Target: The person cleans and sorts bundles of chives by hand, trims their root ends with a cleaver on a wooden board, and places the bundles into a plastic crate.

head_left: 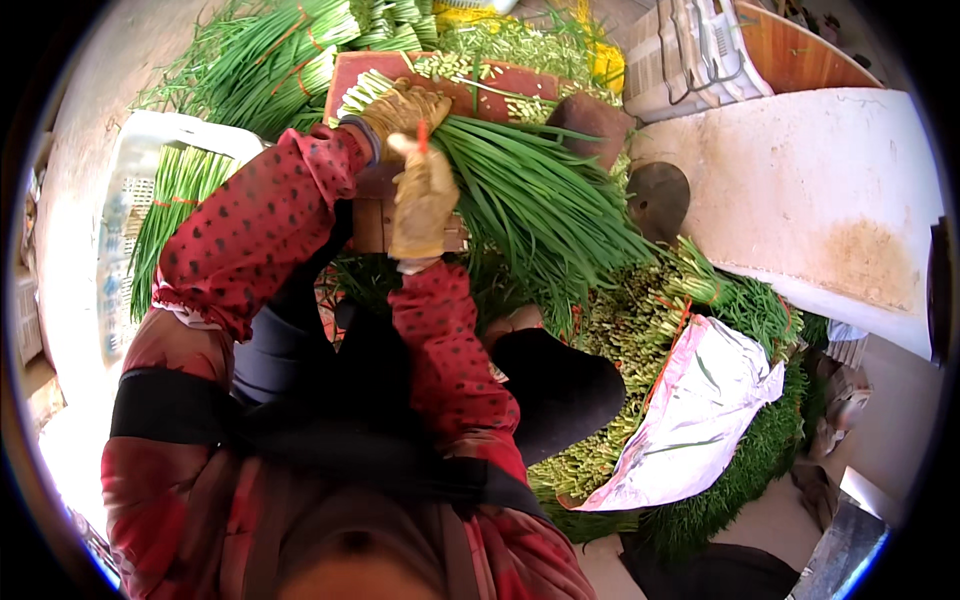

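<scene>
A loose bunch of garlic chives (535, 190) lies across a worn red-brown board (540, 84). Its pale stem ends point left, and the long green leaves fan out to the right. My left hand (405, 112), in a yellowish work glove, is wrapped around the bunch close to the pale ends. Just below it, my right hand (425, 195) is closed, in a similar glove. A small red thing (423, 136) sticks up at its fingertips; I cannot tell what kind it is. Cut pale stem pieces (450, 66) are scattered along the board.
Tied chive bundles (290, 60) are heaped at the far left. A white crate (135, 175) at left holds another bundle (180, 200). Many bundles (590, 400) stand packed at right, partly under a white sheet (690, 420). A white slab (800, 190) stands beyond them.
</scene>
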The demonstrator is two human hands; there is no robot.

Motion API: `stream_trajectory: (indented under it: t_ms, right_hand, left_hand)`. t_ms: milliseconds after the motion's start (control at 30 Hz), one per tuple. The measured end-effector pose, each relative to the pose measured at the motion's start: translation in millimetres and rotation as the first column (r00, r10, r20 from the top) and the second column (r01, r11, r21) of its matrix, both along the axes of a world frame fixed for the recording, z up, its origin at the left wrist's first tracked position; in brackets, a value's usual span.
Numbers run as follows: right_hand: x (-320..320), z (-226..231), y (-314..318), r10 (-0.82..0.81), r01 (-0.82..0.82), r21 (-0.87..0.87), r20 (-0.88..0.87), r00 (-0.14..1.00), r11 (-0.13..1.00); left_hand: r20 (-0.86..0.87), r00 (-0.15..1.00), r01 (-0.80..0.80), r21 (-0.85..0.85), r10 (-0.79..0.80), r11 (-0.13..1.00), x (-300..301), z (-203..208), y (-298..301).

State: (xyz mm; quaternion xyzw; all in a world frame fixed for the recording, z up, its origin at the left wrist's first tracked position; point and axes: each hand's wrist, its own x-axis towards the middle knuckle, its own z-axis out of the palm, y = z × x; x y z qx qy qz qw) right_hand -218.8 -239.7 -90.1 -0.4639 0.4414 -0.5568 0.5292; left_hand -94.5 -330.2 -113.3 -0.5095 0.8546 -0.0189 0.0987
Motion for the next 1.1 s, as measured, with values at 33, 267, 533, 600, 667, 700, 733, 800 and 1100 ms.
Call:
stream_trajectory:
  t_ms: [33,267,533,600,667,700,733,800,1100]
  right_hand:
    - [1,-9,12,-0.020,0.016,-0.092,-0.042,0.999,0.996]
    - [-62,-27,76,0.114,-0.131,0.192,0.097,0.989,0.973]
    - [-133,7,41,0.176,-0.247,0.090,0.474,0.863,0.965]
    - [-126,42,51,0.140,-0.166,0.028,0.412,0.900,0.986]
    - [-127,53,64,0.075,-0.086,0.028,0.279,0.957,0.996]
    - [-131,51,71,0.060,-0.073,0.053,0.210,0.976,0.996]
    - [-125,54,82,0.013,-0.046,0.122,0.260,0.965,0.991]
    - [-115,65,103,0.052,-0.066,0.091,0.153,0.987,0.994]
    - [-93,56,154,0.058,-0.065,0.065,0.100,0.993,0.996]
  left_hand:
    - [0.039,0.999,0.031,-0.081,-0.027,0.996,0,-11,-3]
    - [-0.272,0.915,-0.231,0.254,0.299,0.939,-13,61,21]
    - [-0.492,0.014,0.496,0.759,0.870,0.421,-61,82,125]
    - [-0.557,-0.022,0.438,0.741,0.830,0.509,-55,55,144]
    - [-0.602,-0.217,0.425,0.651,0.769,0.629,-64,72,165]
    - [-0.587,-0.301,0.427,0.622,0.752,0.656,-67,84,174]
    - [-0.629,-0.367,0.374,0.574,0.685,0.728,-71,99,183]
    - [-0.674,-0.458,0.277,0.512,0.580,0.813,-78,115,196]
    - [-0.340,-0.807,0.271,0.512,0.482,0.815,-69,84,226]
